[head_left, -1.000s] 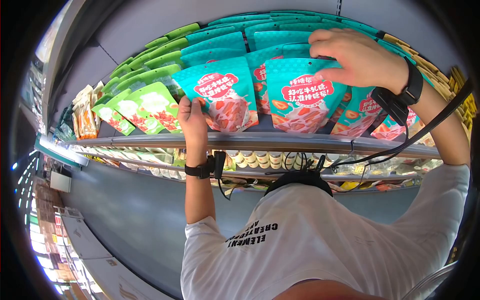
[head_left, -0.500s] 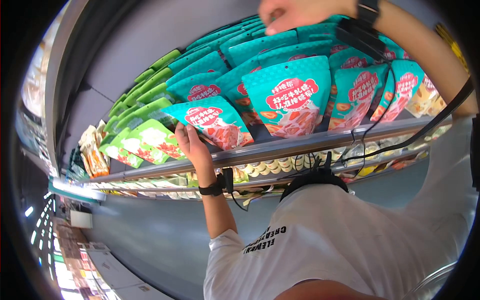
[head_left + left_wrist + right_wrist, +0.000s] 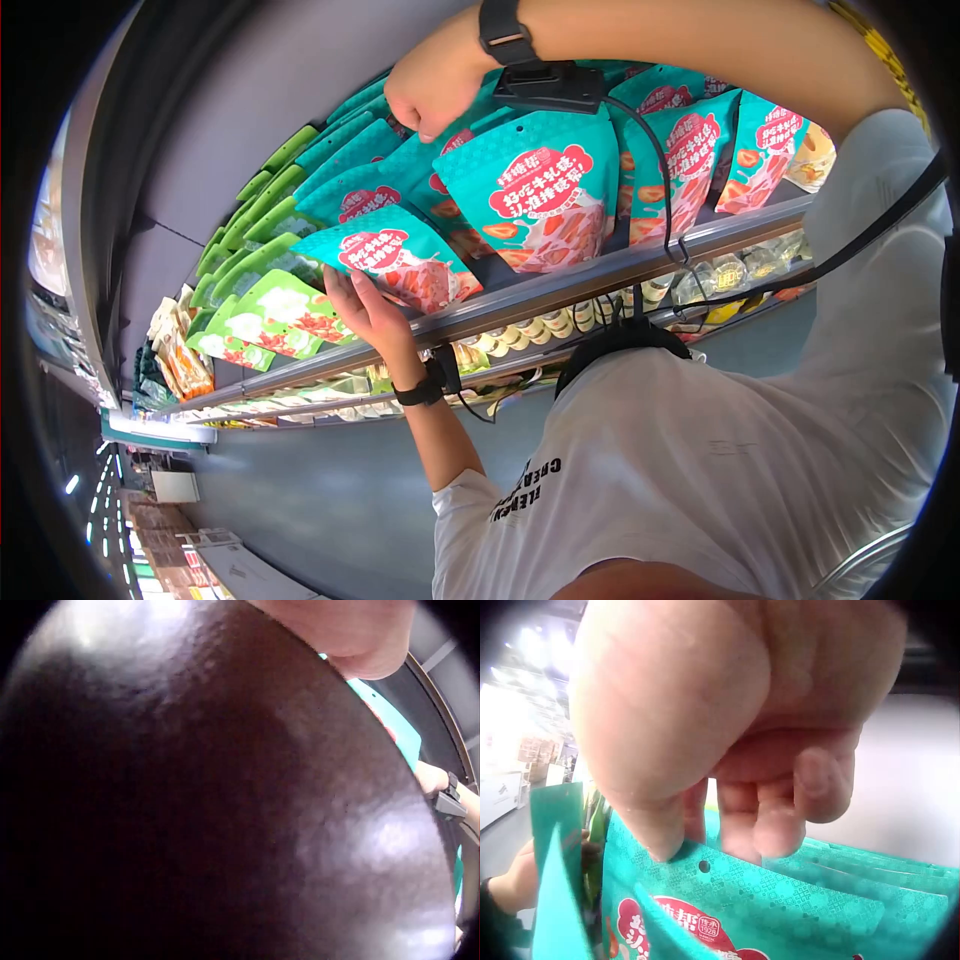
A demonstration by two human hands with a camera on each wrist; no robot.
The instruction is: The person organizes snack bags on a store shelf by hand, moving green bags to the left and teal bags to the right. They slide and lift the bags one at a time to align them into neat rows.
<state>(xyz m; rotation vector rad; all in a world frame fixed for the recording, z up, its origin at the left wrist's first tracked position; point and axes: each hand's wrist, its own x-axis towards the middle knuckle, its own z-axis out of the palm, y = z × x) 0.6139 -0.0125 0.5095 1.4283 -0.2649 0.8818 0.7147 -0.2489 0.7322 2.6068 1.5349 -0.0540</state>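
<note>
Teal pouches of strawberry nougat stand in rows on the shelf. My left hand (image 3: 372, 315) pinches the lower left edge of a front teal pouch (image 3: 395, 255), which leans left beside the green pouches (image 3: 290, 310). My right hand (image 3: 440, 82) reaches over the front row to the pouches behind. In the right wrist view, its thumb lies in front of a teal pouch's top edge (image 3: 795, 889) and its fingers go behind it. Another teal pouch (image 3: 535, 190) stands upright at the front, below my right wrist.
A metal rail (image 3: 560, 285) runs along the shelf's front edge. Jars (image 3: 520, 335) stand on the shelf below. A black cable (image 3: 655, 170) hangs from the right wrist device in front of the pouches. A dark brown surface (image 3: 187, 787) fills most of the left wrist view.
My right hand has left the upright front pouch and moved left to the pouches behind. The left front pouch has tilted further left, with my left hand still at its edge.
</note>
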